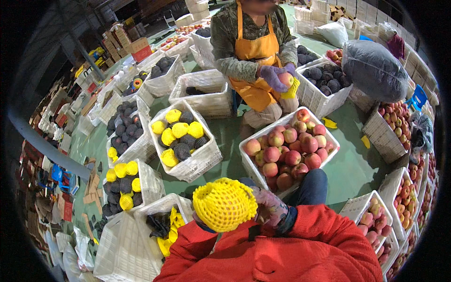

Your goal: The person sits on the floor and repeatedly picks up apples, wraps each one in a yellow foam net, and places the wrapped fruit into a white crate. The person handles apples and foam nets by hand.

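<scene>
A yellow foam-netted apple (225, 204) is close in front of my chest, with reddish skin faintly showing through the mesh. My right hand (270, 208), in a patterned glove, grips its right side. My left hand (198, 219) is at its lower left, mostly hidden behind the net. Just beyond my knees, a white plastic crate (259, 172) is heaped with bare red apples (292, 157). To its left, another white crate (193, 172) holds apples in yellow and black foam nets (180, 130). Near my left arm, a crate (155, 208) contains loose yellow nets (175, 222) and black nets (159, 224).
Opposite me, a person in an orange apron (257, 46) holds an apple (285, 79) and a yellow net (291, 88) in purple gloves. Crates of apples (375, 218) line my right. Netted apples fill crates (128, 185) at left. A grey pole (45, 146) slants across the left side.
</scene>
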The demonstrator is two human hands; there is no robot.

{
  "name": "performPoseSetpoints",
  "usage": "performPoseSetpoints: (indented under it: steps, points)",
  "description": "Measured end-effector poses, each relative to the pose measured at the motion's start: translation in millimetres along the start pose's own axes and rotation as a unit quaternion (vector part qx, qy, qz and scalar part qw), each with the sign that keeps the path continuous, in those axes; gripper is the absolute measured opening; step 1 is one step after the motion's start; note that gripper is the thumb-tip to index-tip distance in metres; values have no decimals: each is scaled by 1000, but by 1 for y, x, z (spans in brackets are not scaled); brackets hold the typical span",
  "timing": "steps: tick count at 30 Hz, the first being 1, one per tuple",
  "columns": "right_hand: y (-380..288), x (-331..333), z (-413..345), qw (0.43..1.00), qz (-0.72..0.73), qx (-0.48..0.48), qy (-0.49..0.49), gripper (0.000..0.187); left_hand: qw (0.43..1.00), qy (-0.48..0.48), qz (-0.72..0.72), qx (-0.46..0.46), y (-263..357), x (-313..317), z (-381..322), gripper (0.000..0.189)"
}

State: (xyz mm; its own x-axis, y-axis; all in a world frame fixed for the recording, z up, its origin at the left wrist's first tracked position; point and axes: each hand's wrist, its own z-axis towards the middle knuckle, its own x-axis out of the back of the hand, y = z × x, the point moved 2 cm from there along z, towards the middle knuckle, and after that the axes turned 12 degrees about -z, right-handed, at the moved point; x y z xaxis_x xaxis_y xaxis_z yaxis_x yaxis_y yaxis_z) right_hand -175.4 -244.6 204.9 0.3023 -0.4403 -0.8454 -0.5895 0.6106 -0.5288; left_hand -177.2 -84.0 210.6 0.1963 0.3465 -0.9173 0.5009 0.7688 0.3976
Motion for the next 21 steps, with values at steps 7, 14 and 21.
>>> performPoseSetpoints:
  steps: [7,14,21]
  points:
    - [18,12,-9,988,56,-115,-90,45,1000,8,27,-5,4,-1,-2,57]
    - [-20,3,-25,988,-71,-108,-80,59,998,20,-27,50,3,2,5,57]
    - [-72,-25,-14,925,-367,97,31,22,944,7,-277,176,-2,-20,13,57]
